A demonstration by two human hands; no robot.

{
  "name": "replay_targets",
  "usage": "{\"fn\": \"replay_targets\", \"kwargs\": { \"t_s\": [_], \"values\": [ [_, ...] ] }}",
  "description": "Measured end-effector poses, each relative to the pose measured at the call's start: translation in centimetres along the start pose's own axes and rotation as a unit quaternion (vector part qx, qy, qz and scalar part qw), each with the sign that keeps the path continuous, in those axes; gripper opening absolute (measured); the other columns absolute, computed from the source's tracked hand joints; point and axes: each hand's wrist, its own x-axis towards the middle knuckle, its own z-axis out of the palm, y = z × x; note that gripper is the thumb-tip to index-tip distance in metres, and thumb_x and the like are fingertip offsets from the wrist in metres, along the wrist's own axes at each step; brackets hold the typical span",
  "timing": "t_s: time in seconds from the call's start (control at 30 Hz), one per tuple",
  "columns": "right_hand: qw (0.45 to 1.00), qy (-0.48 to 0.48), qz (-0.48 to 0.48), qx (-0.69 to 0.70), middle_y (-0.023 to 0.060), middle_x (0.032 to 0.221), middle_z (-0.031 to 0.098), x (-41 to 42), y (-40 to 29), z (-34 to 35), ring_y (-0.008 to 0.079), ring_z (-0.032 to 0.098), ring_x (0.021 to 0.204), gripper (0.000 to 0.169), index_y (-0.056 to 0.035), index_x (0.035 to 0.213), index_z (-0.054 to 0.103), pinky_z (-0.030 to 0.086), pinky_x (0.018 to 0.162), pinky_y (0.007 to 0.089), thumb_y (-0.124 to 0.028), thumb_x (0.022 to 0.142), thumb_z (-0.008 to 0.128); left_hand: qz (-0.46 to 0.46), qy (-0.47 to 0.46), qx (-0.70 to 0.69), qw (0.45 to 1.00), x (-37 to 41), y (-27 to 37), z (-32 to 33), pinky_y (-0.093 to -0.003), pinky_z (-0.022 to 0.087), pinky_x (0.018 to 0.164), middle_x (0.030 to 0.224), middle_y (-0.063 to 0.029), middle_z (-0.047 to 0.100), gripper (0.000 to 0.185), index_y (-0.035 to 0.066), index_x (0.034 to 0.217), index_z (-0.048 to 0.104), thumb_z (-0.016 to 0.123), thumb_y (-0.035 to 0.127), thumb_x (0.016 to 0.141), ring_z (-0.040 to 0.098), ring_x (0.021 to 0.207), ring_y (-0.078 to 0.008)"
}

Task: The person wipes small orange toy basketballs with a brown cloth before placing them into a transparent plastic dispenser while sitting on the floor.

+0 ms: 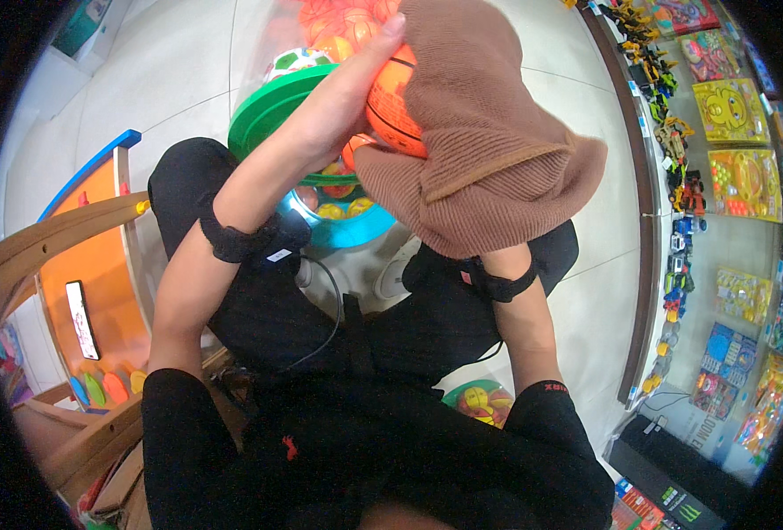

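Observation:
My left hand grips an orange toy basketball, its thumb up along the ball's side. Brown ribbed cloth lies against the ball's right side and drapes down over my right hand. Only my right wrist and forearm show below the cloth; the fingers are hidden. Directly beneath is a clear container with a green rim and a light blue base ring. Orange basketballs in red netting and a white-green ball lie beyond the rim.
Shelves at right carry toy vehicles and packaged toys. On the left stands a wooden frame with an orange panel, where a phone lies. More balls sit by my right side. A black box is at lower right.

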Motion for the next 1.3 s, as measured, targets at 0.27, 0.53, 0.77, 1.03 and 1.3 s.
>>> {"fn": "replay_targets", "kwargs": {
  "t_s": [0.27, 0.53, 0.77, 1.03, 1.3],
  "values": [
    [0.934, 0.069, 0.188, 0.295, 0.0115, 0.124, 0.062, -1.2, 1.7, -1.3, 0.0228, 0.059, 0.114, 0.034, -0.0004, 0.123, 0.062, 0.046, 0.1, 0.0343, -0.016, 0.092, 0.064, 0.351, -0.107, 0.23, 0.901, 0.3, 0.1, 0.1, -0.0417, 0.032, 0.115, 0.146, -0.0192, 0.044, 0.059, 0.005, 0.14, 0.042, 0.061, 0.038, 0.095, 0.039, 0.14, -0.0296],
    [0.974, 0.059, 0.104, 0.193, 0.0114, 0.122, 0.063, -1.5, 1.8, -0.6, 0.0226, 0.06, 0.112, 0.033, -0.0004, 0.122, 0.063, 0.047, 0.099, 0.0342, -0.015, 0.092, 0.064, 0.018, 0.055, -0.106, 0.993, -0.3, 0.5, 2.5, -0.0357, 0.039, 0.11, 0.137, -0.0145, 0.056, 0.052, 0.006, 0.143, 0.042, 0.038, 0.042, 0.106, 0.051, 0.13, -0.0223],
    [0.991, 0.05, 0.058, 0.106, 0.0113, 0.121, 0.064, -1.7, 1.1, 0.3, 0.0224, 0.06, 0.111, 0.032, -0.0004, 0.121, 0.064, 0.047, 0.098, 0.034, -0.015, 0.092, 0.064, 0.095, 0.033, 0.045, 0.994, -0.5, 0.3, 1.8, -0.031, 0.049, 0.096, 0.117, -0.0105, 0.065, 0.05, 0.002, 0.126, 0.056, 0.059, 0.042, 0.098, 0.062, 0.109, -0.0174],
    [0.941, 0.114, 0.152, 0.281, 0.0113, 0.119, 0.065, -2.6, 1.7, 0.7, 0.0223, 0.061, 0.109, 0.03, -0.0004, 0.12, 0.064, 0.048, 0.096, 0.0339, -0.014, 0.092, 0.064, 0.19, -0.158, 0.027, 0.968, -0.8, 0.6, 0.9, -0.043, 0.039, 0.11, 0.13, -0.0189, 0.053, 0.067, 0.002, 0.129, 0.051, 0.06, 0.054, 0.089, 0.046, 0.131, -0.0297],
    [0.979, 0.049, 0.079, 0.182, 0.0112, 0.117, 0.066, -2.3, 1.2, 1.1, 0.0221, 0.062, 0.107, 0.029, -0.0004, 0.118, 0.065, 0.048, 0.095, 0.0337, -0.014, 0.093, 0.064, 0.214, -0.093, 0.184, 0.955, -1.1, 0.2, 1.2, -0.0383, 0.039, 0.104, 0.13, -0.0175, 0.053, 0.074, -0.002, 0.122, 0.054, 0.034, 0.064, 0.096, 0.048, 0.125, -0.0243]
  ]
}}
